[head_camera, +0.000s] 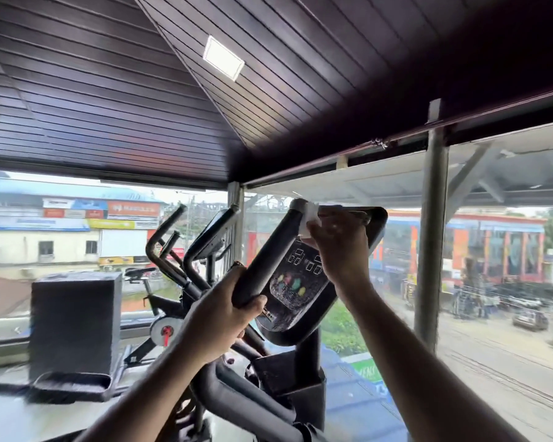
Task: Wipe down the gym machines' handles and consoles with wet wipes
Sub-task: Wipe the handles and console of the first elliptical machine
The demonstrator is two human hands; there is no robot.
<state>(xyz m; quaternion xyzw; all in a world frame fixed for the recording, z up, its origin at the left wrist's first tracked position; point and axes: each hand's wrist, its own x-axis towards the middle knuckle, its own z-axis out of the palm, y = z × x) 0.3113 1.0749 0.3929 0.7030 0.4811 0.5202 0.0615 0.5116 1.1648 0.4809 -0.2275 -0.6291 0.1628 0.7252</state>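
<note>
- Nearest the camera: two bare forearms rising from the bottom edge, lower centre and lower right of the frame.
- Left hand [224, 311], centre of frame: fingers and thumb wrapped round the lower part of the black handle [270, 250], clamped firmly on it.
- Handle's long axis: tilted, running from the left hand up and to the right to a capped end at upper centre.
- Right hand [339, 247], just right of the handle's upper end: fingers curled, pinching a white wet wipe [308, 220] against the top edge of the console [296, 291].
- Wipe: touching the console's upper rim and lying just beside the handle's capped end; nearer the right hand than the left.
- Console: dark panel with coloured buttons, between the two hands, face angled toward the camera, speckled and apparently not yet wiped over its lower face.
- Judgement: next stroke likely down the console face or across onto the handle; right hand better placed, left steadying.
- Beyond, left of frame: further exercise bikes [173, 275], handles untouched.
</note>
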